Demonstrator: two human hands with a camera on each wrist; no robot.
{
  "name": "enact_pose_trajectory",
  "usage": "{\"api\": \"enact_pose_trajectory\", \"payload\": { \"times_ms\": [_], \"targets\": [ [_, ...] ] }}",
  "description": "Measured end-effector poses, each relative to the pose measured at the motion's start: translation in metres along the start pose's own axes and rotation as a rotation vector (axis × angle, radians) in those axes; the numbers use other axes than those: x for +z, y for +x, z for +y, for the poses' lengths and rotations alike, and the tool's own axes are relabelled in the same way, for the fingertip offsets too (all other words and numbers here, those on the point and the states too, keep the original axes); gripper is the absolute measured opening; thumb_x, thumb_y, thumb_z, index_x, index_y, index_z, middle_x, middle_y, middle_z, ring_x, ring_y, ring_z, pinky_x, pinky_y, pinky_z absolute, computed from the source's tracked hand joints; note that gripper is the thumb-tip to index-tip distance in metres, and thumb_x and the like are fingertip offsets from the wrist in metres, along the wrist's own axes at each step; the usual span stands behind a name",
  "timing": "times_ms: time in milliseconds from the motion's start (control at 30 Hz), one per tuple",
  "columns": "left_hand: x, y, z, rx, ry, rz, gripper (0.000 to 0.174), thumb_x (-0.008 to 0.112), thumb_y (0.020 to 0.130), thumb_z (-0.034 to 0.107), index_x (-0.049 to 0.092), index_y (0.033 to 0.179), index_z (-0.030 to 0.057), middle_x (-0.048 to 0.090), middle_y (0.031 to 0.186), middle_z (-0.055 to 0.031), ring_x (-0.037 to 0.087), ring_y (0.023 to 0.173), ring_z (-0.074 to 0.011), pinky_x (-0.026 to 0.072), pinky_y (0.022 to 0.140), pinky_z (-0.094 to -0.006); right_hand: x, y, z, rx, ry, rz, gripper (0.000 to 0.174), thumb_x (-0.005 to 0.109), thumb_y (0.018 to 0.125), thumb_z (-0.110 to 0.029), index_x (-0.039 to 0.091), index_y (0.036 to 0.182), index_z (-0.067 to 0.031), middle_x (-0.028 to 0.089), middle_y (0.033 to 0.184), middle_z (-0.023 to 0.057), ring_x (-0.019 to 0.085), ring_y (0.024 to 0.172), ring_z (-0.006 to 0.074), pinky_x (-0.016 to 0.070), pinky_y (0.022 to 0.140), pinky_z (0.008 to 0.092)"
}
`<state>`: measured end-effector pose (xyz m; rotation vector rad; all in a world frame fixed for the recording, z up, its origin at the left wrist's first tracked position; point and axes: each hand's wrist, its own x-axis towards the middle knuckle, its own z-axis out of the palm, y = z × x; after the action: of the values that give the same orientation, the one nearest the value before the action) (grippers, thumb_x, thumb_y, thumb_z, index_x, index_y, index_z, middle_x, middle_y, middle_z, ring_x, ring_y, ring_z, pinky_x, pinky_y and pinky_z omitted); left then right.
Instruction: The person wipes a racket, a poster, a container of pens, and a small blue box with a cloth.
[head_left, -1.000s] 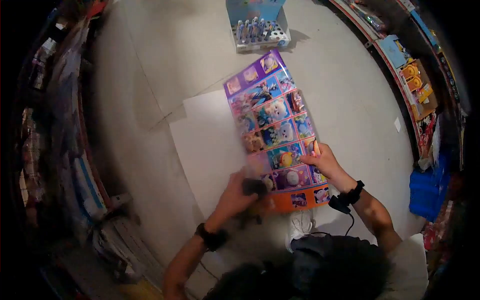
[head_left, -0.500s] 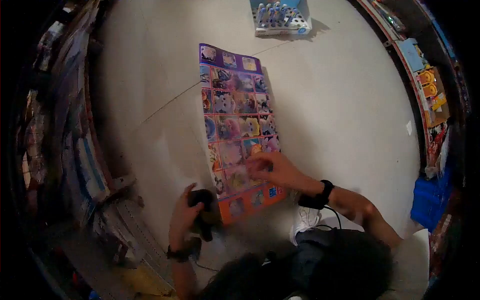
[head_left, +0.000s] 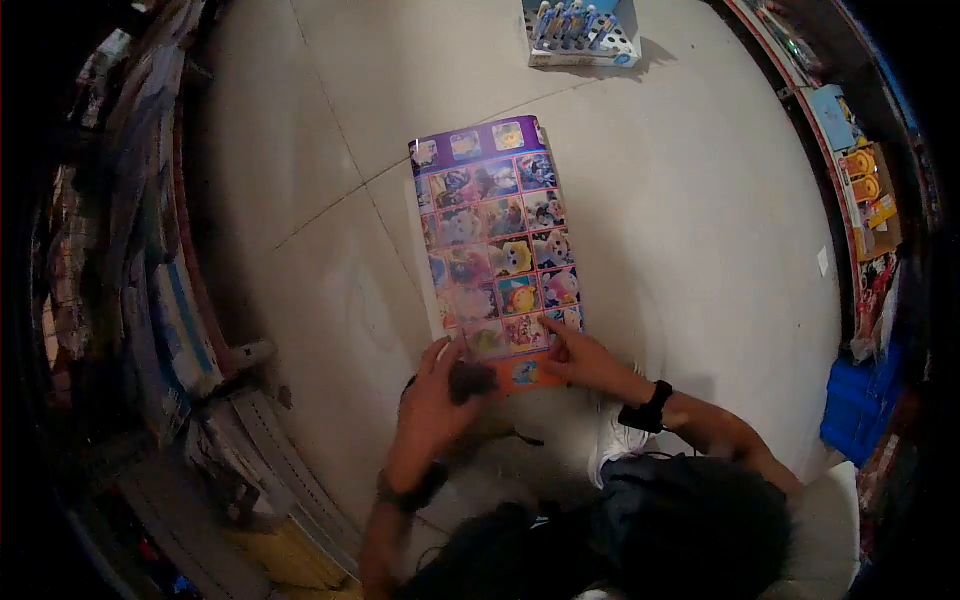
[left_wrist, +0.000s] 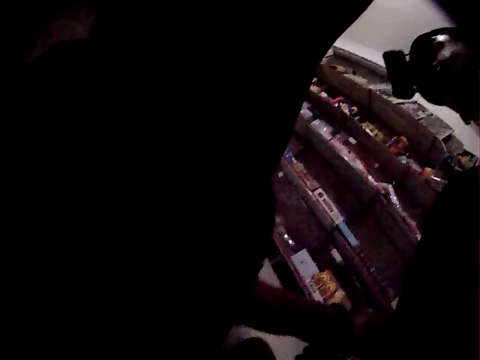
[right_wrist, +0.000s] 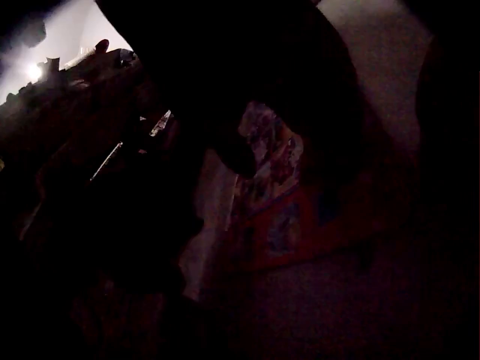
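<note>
A long, colourful sheet (head_left: 497, 215) with a grid of cartoon pictures, purple at its far end and orange at the near end, lies on the floor. A thin white edge (head_left: 428, 265) shows along its left side. My left hand (head_left: 430, 410) is at the near left corner, its fingertips right at the orange band, with a dark blocky object (head_left: 472, 381) between fingers and thumb. My right hand (head_left: 590, 365) touches the near right part of the sheet, index finger reaching over the pictures. In the right wrist view the sheet (right_wrist: 285, 232) shows dimly below the dark fingers.
A display box (head_left: 585, 55) with several pens stands on the floor at the far end. Shelves of goods line both sides, with a blue bin (head_left: 858, 405) at right. A white shoe (head_left: 620, 440) is close by my right wrist.
The sheet was slanted, with a broad white sheet beside it; now it covers most of that white. My right hand let go of its right edge. My left hand moved away, then back to the corner.
</note>
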<state>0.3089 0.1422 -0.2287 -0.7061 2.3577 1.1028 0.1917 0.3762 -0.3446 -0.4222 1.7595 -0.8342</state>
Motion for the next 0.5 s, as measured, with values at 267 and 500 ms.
{"api": "enact_pose_trajectory", "payload": {
  "times_ms": [267,500],
  "targets": [
    [0.047,0.025,-0.062,0.014,-0.016,-0.042,0.073,0.072,0.069,0.024,0.045,0.135,0.0094,0.047,0.137,-0.0145,0.053,0.118,-0.0349,0.0441,0.099,-0.0405,-0.011,0.02,0.027,-0.075,0.161,0.663,0.064,0.072,0.078,-0.02,0.042,0.132,-0.0023,0.054,0.111,0.0136,0.054,0.107,0.0261,0.0459,0.092,0.0366],
    [-0.001,0.013,-0.047,-0.02,-0.057,0.197,0.07,0.072,0.067,0.025,0.049,0.132,0.0161,0.047,0.132,-0.0121,0.058,0.108,-0.0346,0.0475,0.092,-0.0441,-0.06,0.017,-0.02,-0.184,0.449,0.369,0.018,0.07,0.081,-0.011,0.063,0.093,0.0002,0.061,0.08,0.0002,0.056,0.07,0.0125,0.0477,0.063,0.0295]
  ]
}}
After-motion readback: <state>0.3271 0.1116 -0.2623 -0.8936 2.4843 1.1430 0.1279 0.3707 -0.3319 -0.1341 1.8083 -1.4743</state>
